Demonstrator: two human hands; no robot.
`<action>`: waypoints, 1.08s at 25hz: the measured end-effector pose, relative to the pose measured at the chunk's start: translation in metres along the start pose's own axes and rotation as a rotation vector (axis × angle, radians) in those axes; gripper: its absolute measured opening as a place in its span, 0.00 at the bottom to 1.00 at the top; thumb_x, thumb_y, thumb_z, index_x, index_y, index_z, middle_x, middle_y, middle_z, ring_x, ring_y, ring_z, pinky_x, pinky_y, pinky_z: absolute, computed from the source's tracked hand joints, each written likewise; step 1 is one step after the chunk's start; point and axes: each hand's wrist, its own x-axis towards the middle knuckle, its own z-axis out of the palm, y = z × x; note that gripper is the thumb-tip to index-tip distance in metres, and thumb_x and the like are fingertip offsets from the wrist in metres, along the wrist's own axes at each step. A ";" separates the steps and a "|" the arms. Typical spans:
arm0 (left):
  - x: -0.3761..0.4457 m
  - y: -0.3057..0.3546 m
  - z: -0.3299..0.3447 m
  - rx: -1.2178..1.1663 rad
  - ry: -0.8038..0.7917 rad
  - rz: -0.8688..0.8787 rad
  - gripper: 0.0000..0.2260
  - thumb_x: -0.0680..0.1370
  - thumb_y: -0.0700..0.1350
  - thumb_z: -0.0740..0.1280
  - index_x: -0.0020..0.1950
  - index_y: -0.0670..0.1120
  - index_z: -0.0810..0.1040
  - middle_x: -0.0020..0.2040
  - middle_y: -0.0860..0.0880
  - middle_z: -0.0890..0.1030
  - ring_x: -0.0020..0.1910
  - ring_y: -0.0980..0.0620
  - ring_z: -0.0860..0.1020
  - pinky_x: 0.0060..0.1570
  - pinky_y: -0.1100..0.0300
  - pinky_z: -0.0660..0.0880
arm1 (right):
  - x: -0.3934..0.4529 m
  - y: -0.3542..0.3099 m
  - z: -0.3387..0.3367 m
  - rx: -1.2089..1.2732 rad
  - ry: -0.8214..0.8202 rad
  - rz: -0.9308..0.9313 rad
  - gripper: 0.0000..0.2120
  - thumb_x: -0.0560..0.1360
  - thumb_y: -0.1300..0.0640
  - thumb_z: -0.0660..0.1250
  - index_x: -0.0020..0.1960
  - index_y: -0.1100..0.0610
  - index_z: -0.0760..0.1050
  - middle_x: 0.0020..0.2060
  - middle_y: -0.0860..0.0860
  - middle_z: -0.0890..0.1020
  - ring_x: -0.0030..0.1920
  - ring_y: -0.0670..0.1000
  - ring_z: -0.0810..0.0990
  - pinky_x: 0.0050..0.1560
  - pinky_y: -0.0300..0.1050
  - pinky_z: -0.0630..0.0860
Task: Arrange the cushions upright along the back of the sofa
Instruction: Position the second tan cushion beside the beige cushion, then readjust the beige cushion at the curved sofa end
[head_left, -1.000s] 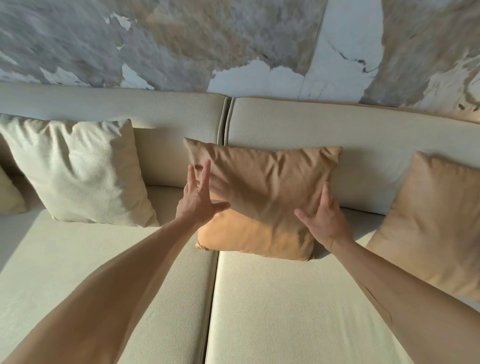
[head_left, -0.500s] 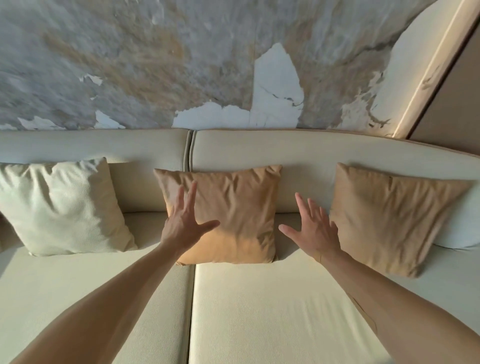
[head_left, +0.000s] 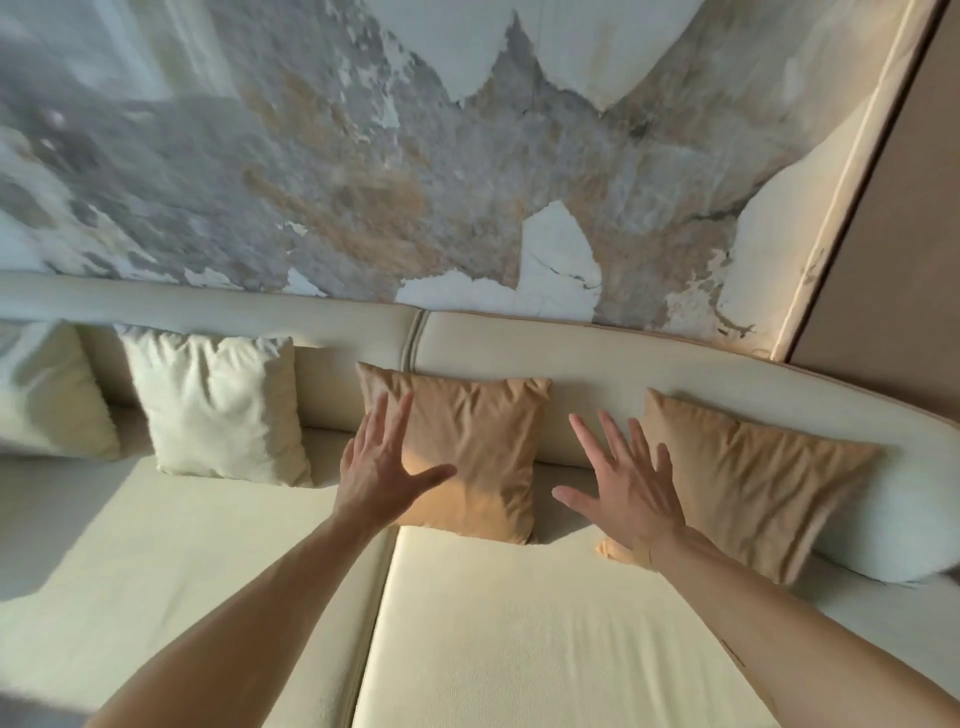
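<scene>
A tan cushion (head_left: 483, 447) stands upright against the cream sofa back (head_left: 519, 348), over the seam between the two seats. My left hand (head_left: 382, 467) is open with spread fingers in front of its left edge. My right hand (head_left: 623, 488) is open in the gap between that cushion and a second tan cushion (head_left: 753, 483), which leans on the sofa back to the right. A cream cushion (head_left: 223, 405) stands upright to the left, and another cream cushion (head_left: 47, 400) is at the far left edge. A white cushion (head_left: 914, 519) lies behind the right tan one.
The sofa seat (head_left: 519, 649) stretches wide in front of the cushions. Behind the sofa rises a wall (head_left: 363, 182) with a grey and tan peeling pattern. A brown panel (head_left: 893, 234) with a pale trim stands at the right.
Both hands let go of the middle tan cushion and drew back with fingers spread. The view pulled back and up, so more cushions on both sides came into sight.
</scene>
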 end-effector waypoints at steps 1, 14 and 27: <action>-0.012 0.004 -0.016 0.027 0.017 -0.010 0.51 0.64 0.77 0.63 0.79 0.62 0.42 0.82 0.49 0.47 0.80 0.45 0.50 0.73 0.42 0.57 | -0.004 -0.006 -0.015 0.012 0.006 -0.034 0.42 0.71 0.25 0.48 0.76 0.37 0.32 0.80 0.49 0.41 0.78 0.59 0.40 0.74 0.65 0.46; -0.196 -0.115 -0.231 0.323 0.269 -0.422 0.48 0.66 0.80 0.53 0.79 0.62 0.41 0.80 0.55 0.38 0.79 0.49 0.39 0.76 0.40 0.43 | -0.007 -0.251 -0.100 0.039 0.064 -0.587 0.42 0.69 0.23 0.45 0.77 0.36 0.37 0.80 0.48 0.42 0.78 0.58 0.42 0.73 0.64 0.48; -0.358 -0.356 -0.401 0.340 0.379 -0.777 0.49 0.63 0.82 0.49 0.80 0.62 0.44 0.81 0.54 0.40 0.79 0.51 0.39 0.76 0.40 0.42 | -0.046 -0.623 -0.067 0.097 -0.015 -0.861 0.41 0.71 0.26 0.54 0.77 0.36 0.40 0.79 0.45 0.41 0.78 0.55 0.39 0.75 0.64 0.45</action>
